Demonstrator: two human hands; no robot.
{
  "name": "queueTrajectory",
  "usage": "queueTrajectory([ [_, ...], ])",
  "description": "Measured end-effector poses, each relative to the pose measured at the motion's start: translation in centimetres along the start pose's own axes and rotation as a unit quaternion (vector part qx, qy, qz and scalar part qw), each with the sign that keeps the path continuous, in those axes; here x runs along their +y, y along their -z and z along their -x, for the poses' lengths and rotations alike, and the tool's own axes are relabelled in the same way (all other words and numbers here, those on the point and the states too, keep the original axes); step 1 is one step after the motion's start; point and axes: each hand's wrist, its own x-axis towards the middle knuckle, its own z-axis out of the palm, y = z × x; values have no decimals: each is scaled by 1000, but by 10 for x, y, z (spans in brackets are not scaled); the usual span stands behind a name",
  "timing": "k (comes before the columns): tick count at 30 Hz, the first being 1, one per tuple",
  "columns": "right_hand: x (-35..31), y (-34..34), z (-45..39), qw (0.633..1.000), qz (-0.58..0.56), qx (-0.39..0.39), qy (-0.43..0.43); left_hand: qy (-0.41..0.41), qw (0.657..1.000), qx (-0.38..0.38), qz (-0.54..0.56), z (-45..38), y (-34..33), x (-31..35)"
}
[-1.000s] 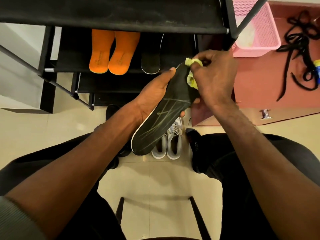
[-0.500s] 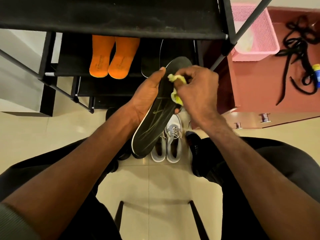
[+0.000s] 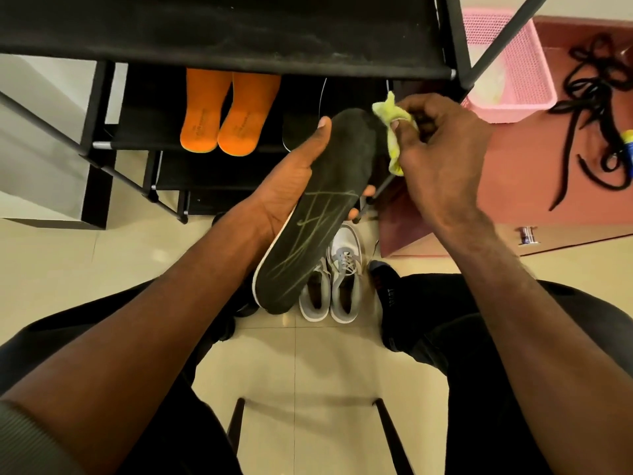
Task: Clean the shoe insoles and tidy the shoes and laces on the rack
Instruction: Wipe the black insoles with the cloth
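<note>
I hold the black insole (image 3: pixel 318 214) in the air in front of the shoe rack (image 3: pixel 239 36), its printed face up, thin yellow-green lines crossing over its middle and heel. It lies slanted, toe end up near the rack, heel end down toward my lap, a white edge showing along its left side. My left hand (image 3: pixel 291 186) cups it from beneath: the thumb lies along its left edge up near the toe, and the fingers (image 3: pixel 368 190) wrap under and peep out on its right edge, closed on it. My right hand (image 3: pixel 442 159) is just right of the toe end, its fingers pinched shut on a crumpled yellow cloth (image 3: pixel 394 128). The cloth sits at the toe's right rim; I cannot tell if it touches the insole there.

Behind the insole, on a lower shelf of the rack, two orange insoles (image 3: pixel 227 114) lie side by side, heels toward me. To their right, on the same shelf, another dark insole (image 3: pixel 301 132) with a white rim shows partly behind my thumb. Under the held insole's heel, a pair of grey and white sneakers (image 3: pixel 334 279) stands on the tiled floor (image 3: pixel 68 269), toes away from me.

To the right of the rack, a pink mesh basket (image 3: pixel 513 70) rests on a reddish-brown table (image 3: pixel 513 173), with something pale inside it. Farther right on that table, black laces (image 3: pixel 596 108) lie in a loose tangle, well apart from my hands.
</note>
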Motion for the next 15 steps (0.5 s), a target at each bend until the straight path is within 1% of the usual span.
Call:
queueTrajectory([
  [2,0,-6,6,998,31,-49,13,-7,1000,2,2,-2,4,2],
  [4,0,-9,11,996,66,-61,15,-10,1000,2,4,-2,5,3],
  [6,0,-11,13,995,70,-68,24,-27,999,12,13,-2,5,1],
  [8,-6,-16,20,990,76,-110,51,-46,999,21,17,-3,6,1],
  [10,-11,-21,31,985,49,-151,60,-64,997,43,13,-5,7,3],
  [12,-13,-24,37,990,9,-137,37,-71,996,52,-3,-5,9,3],
  [15,-9,-21,28,998,-1,-59,-14,-60,998,25,-15,-5,6,-2],
])
